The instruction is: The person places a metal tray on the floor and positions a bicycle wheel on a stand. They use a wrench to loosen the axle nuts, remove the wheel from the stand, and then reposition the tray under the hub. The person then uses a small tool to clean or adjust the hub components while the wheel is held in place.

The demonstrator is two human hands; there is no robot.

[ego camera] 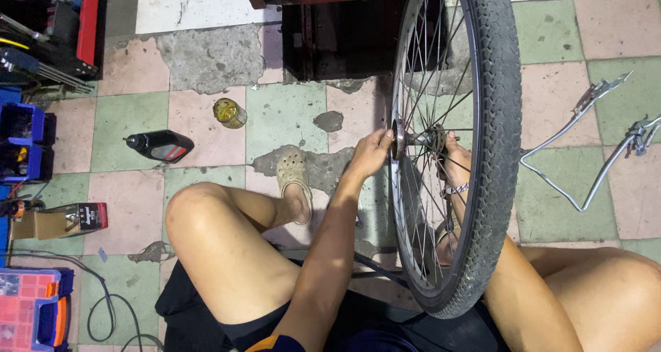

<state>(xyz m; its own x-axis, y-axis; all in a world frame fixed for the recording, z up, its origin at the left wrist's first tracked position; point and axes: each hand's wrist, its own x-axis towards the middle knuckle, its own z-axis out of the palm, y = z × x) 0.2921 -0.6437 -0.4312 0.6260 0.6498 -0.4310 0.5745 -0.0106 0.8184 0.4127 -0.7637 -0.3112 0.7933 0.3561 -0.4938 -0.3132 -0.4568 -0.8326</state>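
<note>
A bicycle wheel (497,118) with a black tyre and silver spokes stands upright between my knees. My left hand (372,152) presses its fingers against the left end of the hub (401,138) at the wheel's centre. On the far side of the spokes, my right hand (456,160) grips the other end of the hub, partly hidden behind the spokes; a bracelet sits on that wrist. What the right fingers pinch cannot be made out.
On the tiled floor lie a black oil bottle (162,145), a small yellow jar (229,113), a beige clog (294,176) on my left foot, and a bent silver metal stay (585,145) at right. Blue bins (24,142), a cardboard box (62,220) and a parts organiser (31,307) line the left edge.
</note>
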